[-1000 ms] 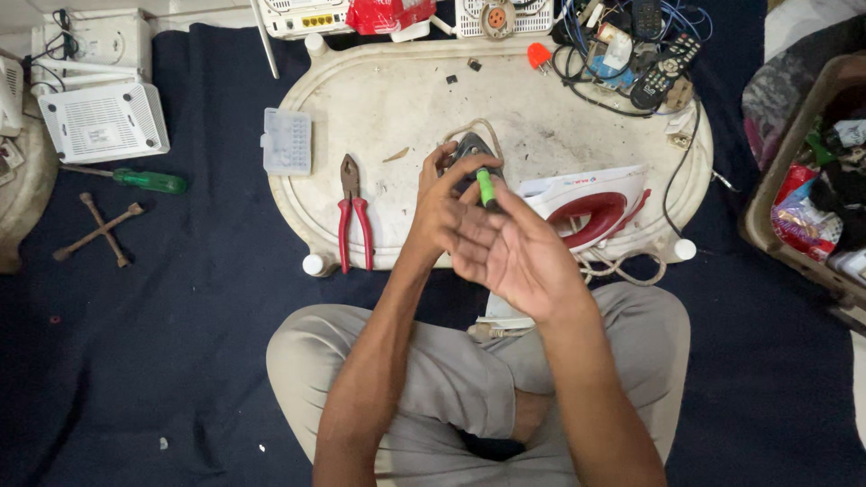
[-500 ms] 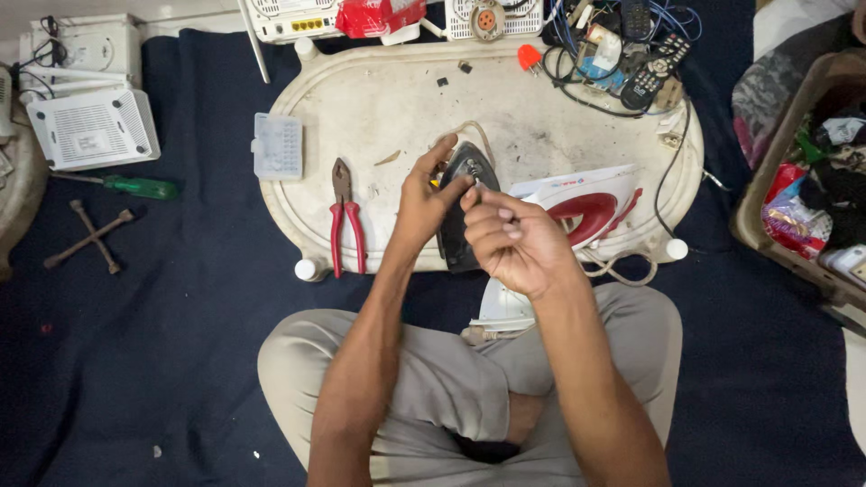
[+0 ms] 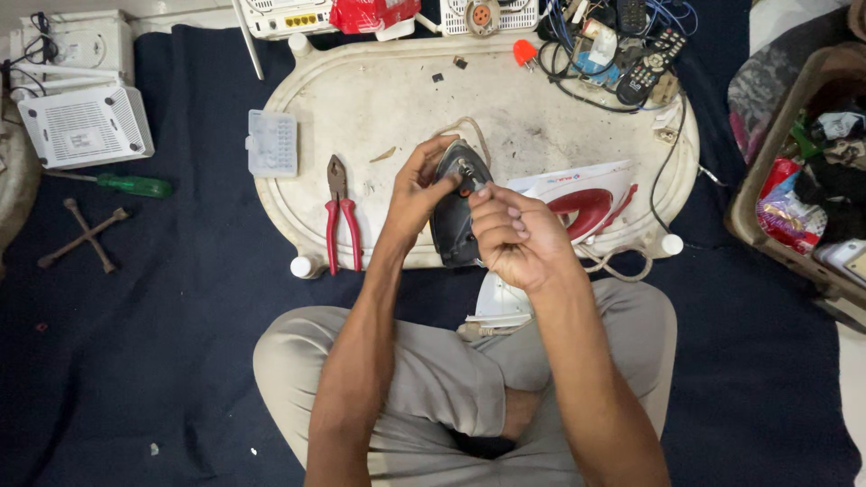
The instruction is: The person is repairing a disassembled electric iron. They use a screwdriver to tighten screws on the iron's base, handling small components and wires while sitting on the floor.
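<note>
Head view, what changed: a second before, the right hand (image 3: pixel 516 242) held a small green-handled tool near the dark iron base (image 3: pixel 458 209). Now no green tool showed in that hand.
Head view, what it meant: the work on the base looked to have gone from tool to bare fingers, at a small metal part near its top.
Left hand: the left hand (image 3: pixel 422 185) gripped the left edge of the iron base and held it up, tilted, over the table (image 3: pixel 379 99).
Right hand: it was curled, and its fingertips pinched at the small part on the base. I could not tell if it held anything loose.
Iron base: dark and pointed at the top, with a small red dot in the middle.
Iron cover: the white and red cover (image 3: pixel 586 194) lay on the table just beside the right hand.
Pliers: red-handled pliers (image 3: pixel 341 209) lay on the table near the left hand.
Screwdriver: a green-handled screwdriver (image 3: pixel 126 185) lay on the blue cloth (image 3: pixel 180 343), well apart.
</note>
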